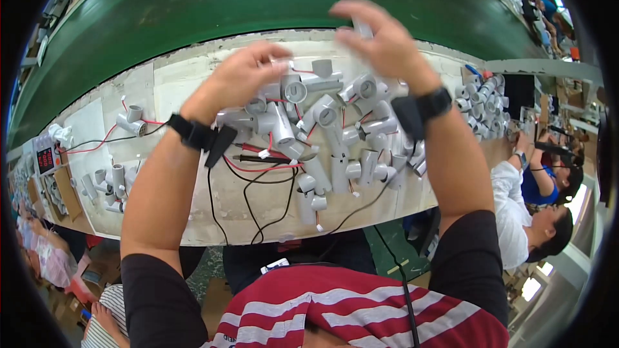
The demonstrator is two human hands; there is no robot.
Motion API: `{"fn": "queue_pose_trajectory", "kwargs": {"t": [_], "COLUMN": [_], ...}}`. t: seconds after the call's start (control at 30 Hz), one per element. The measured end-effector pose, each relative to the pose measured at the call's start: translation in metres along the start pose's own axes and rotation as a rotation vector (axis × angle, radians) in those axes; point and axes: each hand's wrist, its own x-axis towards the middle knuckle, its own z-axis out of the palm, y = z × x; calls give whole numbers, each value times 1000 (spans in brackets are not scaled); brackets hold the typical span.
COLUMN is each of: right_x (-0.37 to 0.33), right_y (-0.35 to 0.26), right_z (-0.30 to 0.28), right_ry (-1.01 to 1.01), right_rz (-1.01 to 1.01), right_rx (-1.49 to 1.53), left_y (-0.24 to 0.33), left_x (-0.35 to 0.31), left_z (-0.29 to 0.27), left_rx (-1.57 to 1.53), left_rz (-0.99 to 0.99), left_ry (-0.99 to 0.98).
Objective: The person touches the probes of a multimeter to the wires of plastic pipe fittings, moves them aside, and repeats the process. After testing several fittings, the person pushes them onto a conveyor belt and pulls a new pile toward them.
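Observation:
A heap of grey plastic tube fittings (325, 116), several with short red wires and white plugs, lies across the middle of the worktable. Over its far left part is my left hand (248, 74), fingers bent and thumb drawn in around something whitish too blurred to name. My right hand (390, 42) is raised at the table's far edge, smeared by motion. Between its thumb and fingers shows a pale grey tube fitting (363, 28). Two test probes (264, 153), one red and one black, rest on the near left of the heap with their leads.
Beyond the table runs a green conveyor belt (258, 3). To the left stand a meter with a red display (45, 156), a lone wired fitting (131, 121) and a small group of fittings (109, 183). Another pile (480, 103) lies right, near seated co-workers (519, 212).

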Motion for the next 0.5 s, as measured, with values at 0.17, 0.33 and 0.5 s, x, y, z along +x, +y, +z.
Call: {"fn": "queue_pose_trajectory", "kwargs": {"t": [0.17,0.33,0.5], "right_x": [-13,-63,-97], "right_y": [59,40,0], "right_z": [-16,0,-15], "right_ry": [-19,-200,-365], "right_rz": [246,157,539], "right_rx": [-191,91,210], "left_y": [10,16,62], "left_x": [32,-8,-89], "left_z": [15,14,-6], "left_rx": [-69,-132,-107], "left_rz": [46,151,195], "left_ry": [30,-23,329]}}
